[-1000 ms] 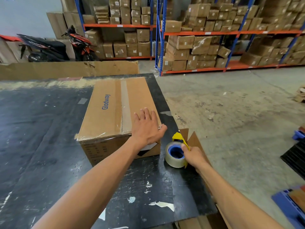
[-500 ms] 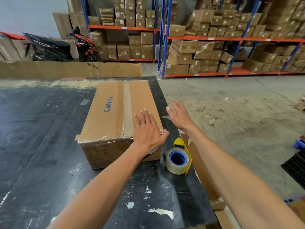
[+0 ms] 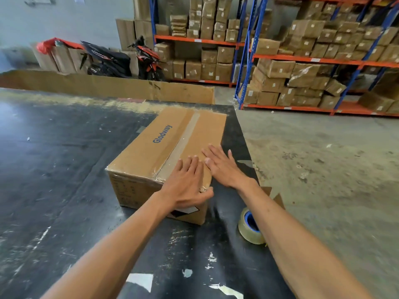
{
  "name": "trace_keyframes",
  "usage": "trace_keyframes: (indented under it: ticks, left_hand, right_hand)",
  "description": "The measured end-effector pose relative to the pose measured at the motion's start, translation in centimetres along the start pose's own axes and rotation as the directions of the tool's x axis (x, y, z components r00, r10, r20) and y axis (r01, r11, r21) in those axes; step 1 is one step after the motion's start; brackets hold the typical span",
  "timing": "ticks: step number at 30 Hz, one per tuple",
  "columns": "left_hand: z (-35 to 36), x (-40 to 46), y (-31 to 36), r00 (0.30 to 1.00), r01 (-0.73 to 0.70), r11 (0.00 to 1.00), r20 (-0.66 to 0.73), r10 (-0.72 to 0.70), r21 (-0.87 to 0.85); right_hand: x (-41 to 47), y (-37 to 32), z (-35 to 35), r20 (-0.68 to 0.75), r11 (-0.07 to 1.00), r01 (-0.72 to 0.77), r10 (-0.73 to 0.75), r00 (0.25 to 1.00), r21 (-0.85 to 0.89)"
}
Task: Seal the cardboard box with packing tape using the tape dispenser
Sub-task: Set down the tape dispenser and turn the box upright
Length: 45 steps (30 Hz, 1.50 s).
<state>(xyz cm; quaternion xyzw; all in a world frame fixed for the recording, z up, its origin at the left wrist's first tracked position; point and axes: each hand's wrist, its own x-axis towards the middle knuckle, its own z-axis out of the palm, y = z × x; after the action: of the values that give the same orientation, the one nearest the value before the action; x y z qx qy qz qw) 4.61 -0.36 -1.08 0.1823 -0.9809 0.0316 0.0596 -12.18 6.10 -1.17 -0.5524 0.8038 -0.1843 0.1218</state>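
Observation:
A brown cardboard box (image 3: pixel 151 152) printed "Glodway" sits on the black table (image 3: pixel 54 169), with a strip of clear tape (image 3: pixel 183 143) running along its top seam. My left hand (image 3: pixel 185 186) lies flat on the box's near right corner, thumb hooked over the edge. My right hand (image 3: pixel 222 165) rests flat on the box top just to the right, fingers spread. The tape dispenser (image 3: pixel 249 226), a clear roll with a blue core, stands on the table near its right edge, partly hidden by my right forearm.
A long cardboard sheet (image 3: pixel 108 85) stands along the table's far edge. The table's right edge drops to a concrete floor (image 3: pixel 323 169). Blue and orange racks (image 3: pixel 302 59) full of boxes and a parked motorbike (image 3: pixel 121 59) lie beyond.
My right hand let go of the tape dispenser, swung up and came down flat on the box top beside my left hand. The dispenser stays on the table. The box looks slightly turned.

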Motion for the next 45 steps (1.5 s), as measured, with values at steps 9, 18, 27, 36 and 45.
trace_keyframes:
  ticks: [9,18,27,36,45]
  left_hand:
    - [-2.8,-8.1,-14.3,0.94,-0.156,0.988,0.305,0.154,-0.021]
    - [-1.3,-7.1,-8.9,0.907,0.379,0.922,0.224,-0.355,-0.073]
    - [-4.4,-9.3,-18.4,0.878,0.284,0.957,0.384,-0.284,0.06]
    - [-0.9,-9.2,-17.6,0.911,0.392,0.919,0.161,-0.38,-0.051]
    - [-0.6,-7.4,-21.2,0.952,0.265,0.964,0.166,-0.256,-0.031]
  right_hand:
    - [-2.4,-10.2,3.7,-0.072,0.946,0.043,-0.07,0.995,-0.322]
    - [3.5,-4.7,0.0,-0.019,0.955,-0.037,0.033,0.999,-0.294]
    - [-0.3,-13.2,5.9,-0.162,0.94,-0.204,0.164,0.973,-0.274]
    - [-0.8,-6.1,0.4,0.112,0.931,-0.024,0.069,0.991,-0.363]
    - [-2.5,-7.6,3.2,-0.062,0.922,-0.136,0.121,0.991,-0.362]
